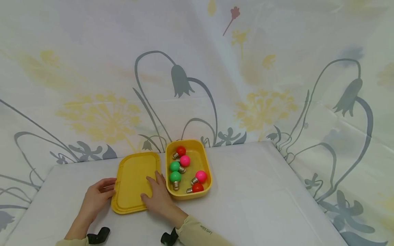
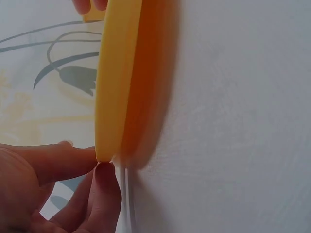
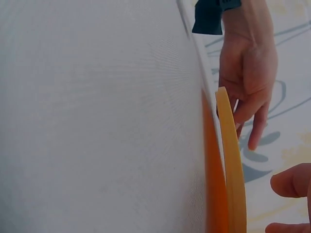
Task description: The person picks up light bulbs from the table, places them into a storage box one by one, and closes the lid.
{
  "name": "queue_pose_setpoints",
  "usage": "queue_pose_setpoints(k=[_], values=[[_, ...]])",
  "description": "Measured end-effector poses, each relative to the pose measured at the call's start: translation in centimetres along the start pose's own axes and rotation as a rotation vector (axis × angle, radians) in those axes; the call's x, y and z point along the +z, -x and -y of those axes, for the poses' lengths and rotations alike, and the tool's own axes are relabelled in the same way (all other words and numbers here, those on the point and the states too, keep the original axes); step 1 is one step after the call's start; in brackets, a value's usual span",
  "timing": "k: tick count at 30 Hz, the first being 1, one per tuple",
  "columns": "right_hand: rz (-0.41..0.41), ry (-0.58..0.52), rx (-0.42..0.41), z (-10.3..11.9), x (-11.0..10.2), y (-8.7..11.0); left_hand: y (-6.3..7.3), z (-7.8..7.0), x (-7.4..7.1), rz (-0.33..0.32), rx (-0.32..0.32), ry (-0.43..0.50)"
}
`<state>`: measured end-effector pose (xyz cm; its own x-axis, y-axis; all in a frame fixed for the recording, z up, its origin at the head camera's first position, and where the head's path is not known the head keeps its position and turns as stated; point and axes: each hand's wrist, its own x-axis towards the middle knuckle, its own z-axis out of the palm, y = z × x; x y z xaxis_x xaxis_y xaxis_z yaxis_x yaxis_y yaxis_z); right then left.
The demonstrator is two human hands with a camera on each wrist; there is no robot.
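Note:
A flat yellow plastic lid (image 1: pixel 133 181) with rounded corners lies close over the white table, left of a yellow box (image 1: pixel 192 195). My left hand (image 1: pixel 96 198) pinches the lid's left edge; in the left wrist view its thumb and fingers (image 2: pixel 108 187) meet at the rim. Over the lid's right side hovers my right hand (image 1: pixel 161 198), fingers spread, beside the box's left wall. The right wrist view shows its fingertips (image 3: pixel 291 180) apart from the lid's edge. Inside the box are red (image 1: pixel 181 150), pink (image 1: pixel 201 176) and green (image 1: pixel 175 176) light bulbs with metal screw bases.
White cloth covers the table (image 1: pixel 246 198), which extends to the right of the box. A flower-patterned curtain (image 1: pixel 200 119) hangs along the back edge, right behind the box. Black mounts (image 1: pixel 99 235) are on both wrists.

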<state>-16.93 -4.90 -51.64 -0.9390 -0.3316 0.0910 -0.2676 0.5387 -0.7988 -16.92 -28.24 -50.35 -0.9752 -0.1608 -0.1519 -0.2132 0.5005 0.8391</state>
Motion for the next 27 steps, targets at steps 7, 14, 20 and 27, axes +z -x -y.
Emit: queue_pose_setpoints(k=[7,14,20,27], values=[[-0.018,0.026,-0.043,0.0,0.0,0.1,0.3,0.4,-0.3,-0.036,0.025,0.021],[-0.072,0.057,-0.089,0.8,0.0,0.2,0.5,0.0,-0.8,-0.083,-0.001,0.058],[-0.142,-0.007,-0.095,1.5,-0.2,0.0,0.7,-0.8,-1.2,-0.114,-0.002,0.097],[-0.202,-0.139,-0.089,2.3,-0.8,-0.6,0.8,-1.2,-1.6,-0.224,-0.006,0.092]])
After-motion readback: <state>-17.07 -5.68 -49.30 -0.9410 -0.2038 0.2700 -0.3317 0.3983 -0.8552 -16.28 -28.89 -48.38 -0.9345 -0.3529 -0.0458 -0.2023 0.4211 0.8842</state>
